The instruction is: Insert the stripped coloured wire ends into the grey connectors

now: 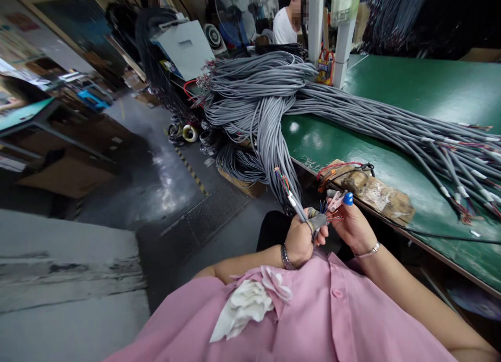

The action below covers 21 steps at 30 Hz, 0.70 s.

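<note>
My left hand [301,240] is closed around grey multi-core cables [294,202]. One cable end rises from the fist, its coloured wires bare beyond a white band. Another grey cable end [320,221] points right, with thin red and blue wires fanning out. Close beside these wires is my right hand [355,227], a blue cap [348,198] on its thumb. Its thumb and fingers pinch a small pale pink piece [335,201], whose kind I cannot make out.
A thick bundle of grey cables [270,106] drapes over the green table [415,85] and its edge. A worn wooden block [376,192] lies at the table edge, with a black cord [442,233] nearby. A person in white [285,26] sits behind.
</note>
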### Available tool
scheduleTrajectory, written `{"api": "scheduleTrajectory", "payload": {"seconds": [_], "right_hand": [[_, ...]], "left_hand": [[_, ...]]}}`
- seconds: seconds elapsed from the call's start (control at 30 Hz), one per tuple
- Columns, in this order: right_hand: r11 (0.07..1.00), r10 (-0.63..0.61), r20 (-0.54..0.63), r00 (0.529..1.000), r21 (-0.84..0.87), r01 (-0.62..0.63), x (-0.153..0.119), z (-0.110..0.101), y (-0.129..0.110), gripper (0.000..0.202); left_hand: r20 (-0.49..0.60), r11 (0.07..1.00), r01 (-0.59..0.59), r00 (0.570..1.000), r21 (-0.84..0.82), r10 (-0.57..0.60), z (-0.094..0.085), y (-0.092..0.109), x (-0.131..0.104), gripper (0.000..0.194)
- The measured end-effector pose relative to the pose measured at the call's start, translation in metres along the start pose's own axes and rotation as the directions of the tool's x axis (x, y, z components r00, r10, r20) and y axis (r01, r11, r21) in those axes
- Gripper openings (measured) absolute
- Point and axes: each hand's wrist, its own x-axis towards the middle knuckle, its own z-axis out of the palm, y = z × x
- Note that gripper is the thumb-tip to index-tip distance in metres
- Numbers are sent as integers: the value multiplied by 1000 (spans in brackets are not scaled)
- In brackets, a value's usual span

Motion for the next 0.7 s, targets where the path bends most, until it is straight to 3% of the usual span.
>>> {"api": "scheduleTrajectory", "payload": {"seconds": [0.2,0.4,0.57,0.7], "right_hand": [[984,42,-69,997,175,-29,2,3,1,37],[968,83,24,996,237,-86,-5,1,-1,43],[949,292,207,934,60,-310,-11,-22,-8,47],[929,367,295,882,-157,-334,-15,-34,-16,42]], "left_hand": [[-14,1000,4,1000,30,-3,-2,-8,2,21],[-5,998,-13,1000,54,13,-6,-8,-1,23],[28,985,-38,999,167,34,-17,-10,-6,26],[56,964,-44,998,263,31,-25,-12,-8,28]]}}
